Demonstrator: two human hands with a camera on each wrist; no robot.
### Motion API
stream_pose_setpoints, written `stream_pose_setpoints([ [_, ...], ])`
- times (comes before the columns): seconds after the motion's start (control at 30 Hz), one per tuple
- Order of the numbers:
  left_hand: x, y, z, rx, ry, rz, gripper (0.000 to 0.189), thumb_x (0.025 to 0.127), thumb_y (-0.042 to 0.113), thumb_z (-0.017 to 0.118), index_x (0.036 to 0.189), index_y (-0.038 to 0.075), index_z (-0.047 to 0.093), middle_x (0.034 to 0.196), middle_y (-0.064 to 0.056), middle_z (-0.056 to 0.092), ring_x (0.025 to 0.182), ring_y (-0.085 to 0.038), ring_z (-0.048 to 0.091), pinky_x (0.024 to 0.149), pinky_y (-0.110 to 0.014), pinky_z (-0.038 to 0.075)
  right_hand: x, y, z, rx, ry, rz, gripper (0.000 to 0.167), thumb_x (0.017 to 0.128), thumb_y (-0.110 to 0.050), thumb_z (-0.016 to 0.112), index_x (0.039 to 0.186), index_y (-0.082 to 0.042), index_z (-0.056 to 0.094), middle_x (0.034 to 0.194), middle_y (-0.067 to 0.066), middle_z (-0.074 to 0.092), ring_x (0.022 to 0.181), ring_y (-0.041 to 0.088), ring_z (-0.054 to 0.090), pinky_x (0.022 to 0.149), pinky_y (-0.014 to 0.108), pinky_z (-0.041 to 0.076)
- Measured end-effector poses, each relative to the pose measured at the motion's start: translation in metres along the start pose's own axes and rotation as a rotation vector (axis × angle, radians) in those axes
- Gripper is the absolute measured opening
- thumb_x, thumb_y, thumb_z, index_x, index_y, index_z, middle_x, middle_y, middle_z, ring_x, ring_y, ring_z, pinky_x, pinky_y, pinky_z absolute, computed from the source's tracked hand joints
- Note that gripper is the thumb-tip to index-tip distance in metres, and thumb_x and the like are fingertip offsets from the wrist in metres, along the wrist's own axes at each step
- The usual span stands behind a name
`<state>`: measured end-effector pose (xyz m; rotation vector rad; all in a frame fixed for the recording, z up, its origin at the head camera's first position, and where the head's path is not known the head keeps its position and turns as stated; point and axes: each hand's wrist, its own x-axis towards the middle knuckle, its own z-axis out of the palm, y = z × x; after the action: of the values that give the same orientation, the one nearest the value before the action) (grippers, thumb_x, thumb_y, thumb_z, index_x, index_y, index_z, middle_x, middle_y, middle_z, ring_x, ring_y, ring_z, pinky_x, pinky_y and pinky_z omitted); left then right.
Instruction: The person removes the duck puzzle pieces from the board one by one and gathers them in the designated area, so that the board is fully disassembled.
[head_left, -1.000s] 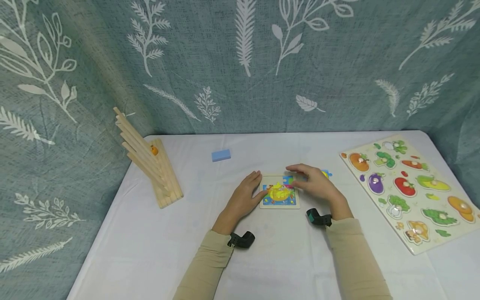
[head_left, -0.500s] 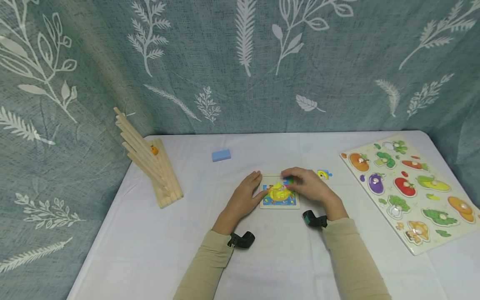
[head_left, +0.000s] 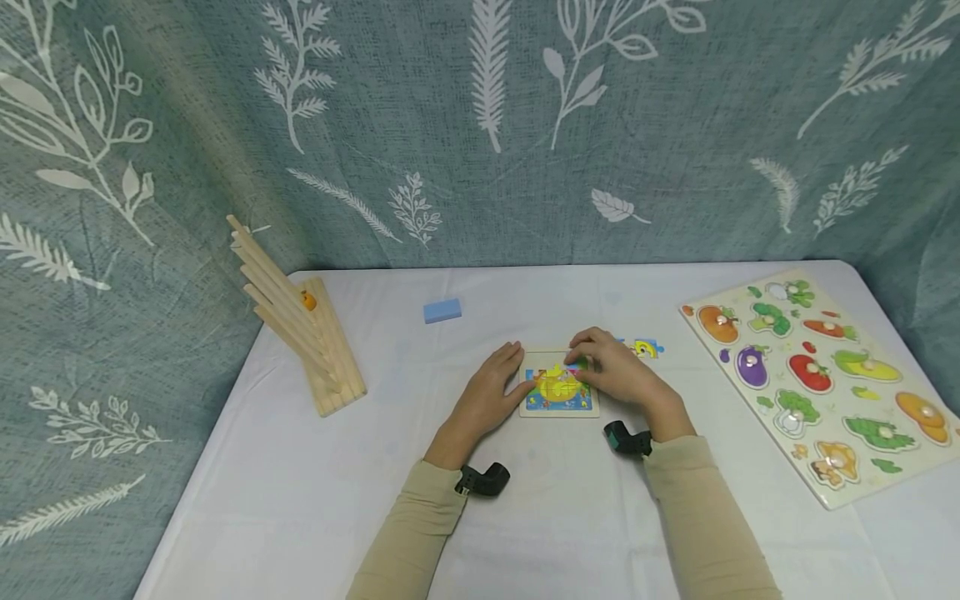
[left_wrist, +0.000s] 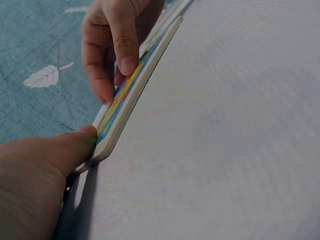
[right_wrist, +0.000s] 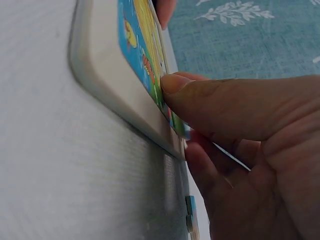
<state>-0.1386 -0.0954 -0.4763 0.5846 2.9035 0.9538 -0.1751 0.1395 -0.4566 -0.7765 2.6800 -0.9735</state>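
A small jigsaw puzzle in a pale wooden frame (head_left: 559, 414) lies on the white table, its picture a yellow figure on blue. My left hand (head_left: 488, 395) lies along the frame's left side, fingers fairly straight, thumb (left_wrist: 82, 145) resting on the corner. Over the puzzle's upper right my right hand (head_left: 615, 367) bends its thumb and fingers around a colourful puzzle piece (right_wrist: 177, 125), pinching it at the picture's edge; the fingers hide most of it. Just beyond that hand lie loose yellow-and-blue puzzle pieces (head_left: 647, 348).
On the right lies a large vegetable peg board (head_left: 825, 392). A blue block (head_left: 442, 311) sits towards the back. Wooden slats on a base (head_left: 330, 342) stand at the left, with a small orange piece (head_left: 308, 300) on them. A patterned curtain (head_left: 525, 208) hangs behind the table.
My right hand has shifted left over the puzzle's upper right corner, bringing its piece down there, and more of the loose pieces shows beyond it. The left hand has stayed in place.
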Motion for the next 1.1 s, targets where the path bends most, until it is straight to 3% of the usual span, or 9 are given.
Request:
stream_pose_setpoints([
  [0.2, 0.000, 0.001, 0.000, -0.003, 0.006, 0.002, 0.063, 0.094, 0.036, 0.059, 0.142, 0.000, 0.041, 0.150, -0.012, 0.038, 0.142, -0.026, 0.030, 0.117, -0.040, 0.029, 0.000, -0.001, 0.000, 0.039, 0.020, -0.015, 0.015, 0.087, -0.008, 0.067, 0.102, -0.012, 0.066, 0.120, 0.010, 0.055, 0.118, 0.030, 0.046, 0.102, 0.052, 0.041],
  [0.63, 0.000, 0.001, -0.001, -0.003, -0.001, -0.004, 0.064, 0.094, 0.036, 0.059, 0.142, 0.000, 0.040, 0.150, -0.012, 0.037, 0.142, -0.026, 0.029, 0.118, -0.039, 0.027, -0.001, 0.004, -0.001, 0.110, 0.091, 0.062, 0.033, 0.088, -0.002, 0.062, 0.121, -0.005, 0.062, 0.125, 0.014, 0.058, 0.122, 0.033, 0.051, 0.105, 0.051, 0.041],
  [0.87, -0.001, 0.000, 0.000, -0.001, 0.015, 0.012, 0.063, 0.093, 0.035, 0.060, 0.142, -0.001, 0.041, 0.149, -0.013, 0.038, 0.141, -0.026, 0.030, 0.117, -0.039, 0.029, -0.007, 0.005, -0.012, 0.110, 0.132, 0.090, 0.034, 0.089, -0.005, 0.064, 0.122, -0.005, 0.061, 0.125, 0.013, 0.058, 0.116, 0.031, 0.053, 0.100, 0.049, 0.046],
  [1.1, 0.000, 0.000, 0.000, 0.008, 0.017, 0.020, 0.063, 0.093, 0.035, 0.059, 0.141, -0.002, 0.041, 0.149, -0.014, 0.038, 0.141, -0.027, 0.031, 0.117, -0.039, 0.029, -0.019, 0.022, -0.030, 0.106, 0.184, 0.130, 0.032, 0.090, -0.003, 0.061, 0.122, -0.002, 0.061, 0.125, 0.016, 0.057, 0.117, 0.034, 0.053, 0.099, 0.051, 0.045],
])
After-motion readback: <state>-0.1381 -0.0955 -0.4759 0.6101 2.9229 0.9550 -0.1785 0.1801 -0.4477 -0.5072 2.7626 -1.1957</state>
